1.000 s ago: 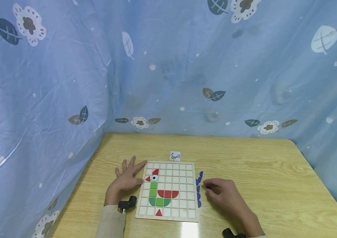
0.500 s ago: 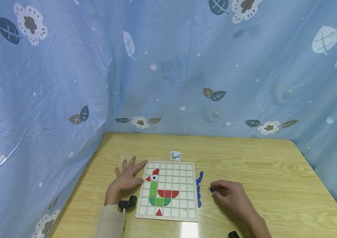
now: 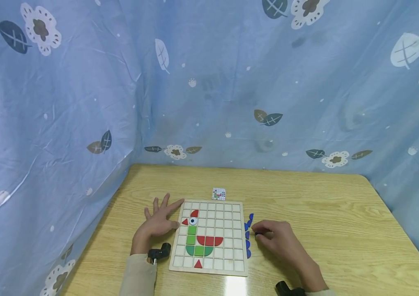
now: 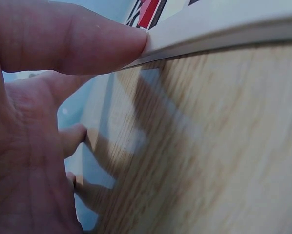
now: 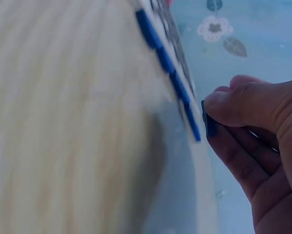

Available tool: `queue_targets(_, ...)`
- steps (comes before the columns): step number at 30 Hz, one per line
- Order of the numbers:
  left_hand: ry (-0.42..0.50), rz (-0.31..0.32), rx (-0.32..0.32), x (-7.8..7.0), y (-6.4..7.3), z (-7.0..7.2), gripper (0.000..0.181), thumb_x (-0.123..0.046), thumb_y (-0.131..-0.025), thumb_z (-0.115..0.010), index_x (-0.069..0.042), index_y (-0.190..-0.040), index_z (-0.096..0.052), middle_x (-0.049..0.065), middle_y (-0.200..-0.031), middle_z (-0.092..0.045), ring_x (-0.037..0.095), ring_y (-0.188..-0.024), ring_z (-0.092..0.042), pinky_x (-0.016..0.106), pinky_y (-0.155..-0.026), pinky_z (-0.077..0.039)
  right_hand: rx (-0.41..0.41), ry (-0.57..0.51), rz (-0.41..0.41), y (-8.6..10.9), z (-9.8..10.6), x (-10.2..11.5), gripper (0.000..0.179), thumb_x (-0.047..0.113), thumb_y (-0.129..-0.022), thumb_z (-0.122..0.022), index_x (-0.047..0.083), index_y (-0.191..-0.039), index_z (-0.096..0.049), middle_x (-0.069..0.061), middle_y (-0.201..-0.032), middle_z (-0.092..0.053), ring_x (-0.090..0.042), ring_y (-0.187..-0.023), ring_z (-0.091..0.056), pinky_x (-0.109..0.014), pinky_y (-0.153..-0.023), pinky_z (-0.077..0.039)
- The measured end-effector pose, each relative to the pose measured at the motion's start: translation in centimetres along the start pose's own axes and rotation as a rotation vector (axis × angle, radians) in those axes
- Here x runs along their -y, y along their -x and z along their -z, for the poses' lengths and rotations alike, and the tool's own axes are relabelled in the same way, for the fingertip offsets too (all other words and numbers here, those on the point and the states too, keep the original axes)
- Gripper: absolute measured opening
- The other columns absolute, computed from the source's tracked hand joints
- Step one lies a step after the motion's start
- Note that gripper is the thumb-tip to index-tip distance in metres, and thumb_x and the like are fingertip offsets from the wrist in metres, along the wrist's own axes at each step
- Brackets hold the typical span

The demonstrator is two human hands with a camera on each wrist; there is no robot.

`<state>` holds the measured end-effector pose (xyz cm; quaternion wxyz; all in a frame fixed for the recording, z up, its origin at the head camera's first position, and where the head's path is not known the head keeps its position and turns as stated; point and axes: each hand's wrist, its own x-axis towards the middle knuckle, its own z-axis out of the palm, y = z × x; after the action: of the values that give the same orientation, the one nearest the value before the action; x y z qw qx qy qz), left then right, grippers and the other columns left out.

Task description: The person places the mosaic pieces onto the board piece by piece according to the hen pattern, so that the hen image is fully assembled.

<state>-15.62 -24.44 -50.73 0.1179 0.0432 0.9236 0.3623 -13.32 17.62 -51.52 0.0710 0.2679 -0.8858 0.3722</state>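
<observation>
The right hand (image 3: 282, 241) is pinching a blue piece (image 5: 210, 126) in its fingers, just beside the row of blue pieces (image 3: 248, 244) lining the right side of the grid board (image 3: 219, 223). The board is lying toward the left edge of the desk (image 3: 328, 209); the left hand (image 3: 157, 223), fingers spread, is touching it.

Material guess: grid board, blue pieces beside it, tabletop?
Grid board: probably unpainted wood, matte; pale beige, little shine.
Blue pieces: painted wood or plastic, can't tell; smooth-looking, even colour.
Tabletop: wood or wood-look laminate, fairly glossy; streaked grain, bright reflection below the board.
</observation>
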Motion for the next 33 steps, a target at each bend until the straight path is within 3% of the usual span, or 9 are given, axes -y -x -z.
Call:
queue_targets(6, 0.001, 0.002, -0.007, -0.1, 0.0, 0.0, 0.086, -0.012, -0.087, -0.074, -0.025, -0.167, -0.049, 0.025, -0.184, -0.002, 0.060, -0.164, 0.020, 0.084, -0.119, 0.022, 0.009, -0.065, 0.109, -1.8, -1.0, 1.0, 0.027, -0.010, -0.087, -0.082, 0.011, -0.104, -0.084, 0.002, -0.097, -0.084, -0.003, -0.087, -0.077, -0.031, -0.079, -0.066)
queue_targets(13, 0.003, 0.004, -0.009, -0.1, 0.1, 0.0, 0.086, -0.012, -0.086, -0.074, -0.025, -0.167, -0.049, 0.024, -0.184, -0.003, 0.060, -0.164, 0.019, 0.084, -0.119, 0.022, 0.058, -0.096, 0.176, -3.9, -2.7, 2.1, 0.023, -0.009, -0.089, -0.081, 0.006, -0.107, -0.085, -0.002, -0.100, -0.085, -0.011, -0.089, -0.079, -0.036, -0.079, -0.067)
queue_targets(22, 0.001, -0.001, -0.005, 0.1, -0.1, -0.1, 0.086, -0.013, -0.086, -0.074, -0.025, -0.168, -0.048, 0.024, -0.184, -0.002, 0.059, -0.164, 0.020, 0.084, -0.118, 0.022, 0.217, -0.125, 0.113, -5.6, -5.1, 3.4, 0.023, -0.001, -0.095, -0.080, 0.013, -0.113, -0.086, 0.005, -0.106, -0.085, -0.006, -0.099, -0.078, -0.033, -0.091, -0.065)
queue_targets(33, 0.007, -0.003, 0.002, -0.1, 0.1, 0.0, 0.085, -0.012, -0.088, -0.074, -0.025, -0.168, -0.047, 0.024, -0.184, -0.001, 0.059, -0.164, 0.021, 0.084, -0.119, 0.022, 0.300, -0.106, 0.157, -6.8, -6.5, 4.1, 0.025, -0.001, -0.095, -0.079, 0.013, -0.114, -0.086, 0.007, -0.108, -0.084, -0.001, -0.101, -0.075, -0.028, -0.092, -0.064)
